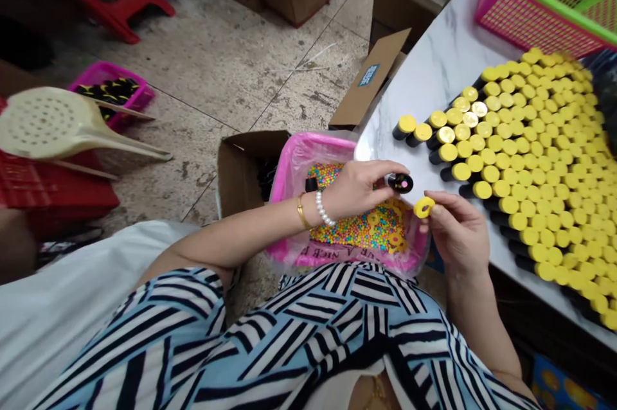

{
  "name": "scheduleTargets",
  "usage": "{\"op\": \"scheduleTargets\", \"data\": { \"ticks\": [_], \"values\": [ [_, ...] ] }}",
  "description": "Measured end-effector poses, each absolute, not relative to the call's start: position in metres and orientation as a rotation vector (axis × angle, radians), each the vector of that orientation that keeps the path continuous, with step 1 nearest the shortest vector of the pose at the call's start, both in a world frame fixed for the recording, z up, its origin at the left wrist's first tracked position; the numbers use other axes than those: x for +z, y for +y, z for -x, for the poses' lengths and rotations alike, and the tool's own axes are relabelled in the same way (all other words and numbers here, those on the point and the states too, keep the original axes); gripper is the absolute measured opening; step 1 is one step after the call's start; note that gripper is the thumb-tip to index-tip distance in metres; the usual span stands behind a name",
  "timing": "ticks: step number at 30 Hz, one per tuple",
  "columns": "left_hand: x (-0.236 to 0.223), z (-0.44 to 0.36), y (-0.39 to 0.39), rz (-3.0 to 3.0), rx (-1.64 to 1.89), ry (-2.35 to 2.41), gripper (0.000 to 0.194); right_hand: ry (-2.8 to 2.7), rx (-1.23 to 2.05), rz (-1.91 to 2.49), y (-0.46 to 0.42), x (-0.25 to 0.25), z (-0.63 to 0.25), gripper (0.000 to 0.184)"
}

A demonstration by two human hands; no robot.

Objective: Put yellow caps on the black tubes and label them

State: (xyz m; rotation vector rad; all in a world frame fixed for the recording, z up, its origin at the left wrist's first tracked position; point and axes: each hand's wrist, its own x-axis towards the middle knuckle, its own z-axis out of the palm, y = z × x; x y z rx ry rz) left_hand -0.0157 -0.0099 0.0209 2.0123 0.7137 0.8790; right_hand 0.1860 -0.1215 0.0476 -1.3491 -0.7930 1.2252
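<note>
Between the thumb and fingers of my left hand point(357, 188) is a small black tube point(400, 183), its end facing up with a pink spot in it. My right hand point(457, 223) pinches a yellow cap point(424, 207) with a round recess, just right of the tube and apart from it. Below both hands sits a pink basin point(285, 204) lined with clear plastic, holding many small coloured beads point(347, 240) and some yellow caps point(398, 241). Another black piece point(311, 184) lies in the basin by my left wrist.
Many yellow-capped black tubes point(525, 159) stand on the marbled table point(434, 50) at right. Behind them is a pink-and-green basket point(530, 18). Cardboard boxes point(241, 166) stand on the floor. A cream stool point(48, 121) and a small pink basket of black-and-yellow pieces point(144, 98) are at left.
</note>
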Motion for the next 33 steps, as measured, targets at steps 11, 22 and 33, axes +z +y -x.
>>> {"op": "scheduleTargets", "data": {
  "ticks": [11,22,33],
  "values": [
    [0.015,-0.001,0.006,-1.866,0.775,0.813,0.03,-0.785,1.14,1.435,-0.068,0.033,-0.173,0.021],
    [0.023,0.003,-0.002,-1.458,0.597,0.729,0.048,-0.817,1.114,1.499,-0.066,0.042,-0.163,0.022],
    [0.025,-0.015,-0.002,-0.995,0.56,0.687,0.034,-0.939,1.151,1.461,-0.064,0.037,-0.169,0.031]
  ]
}}
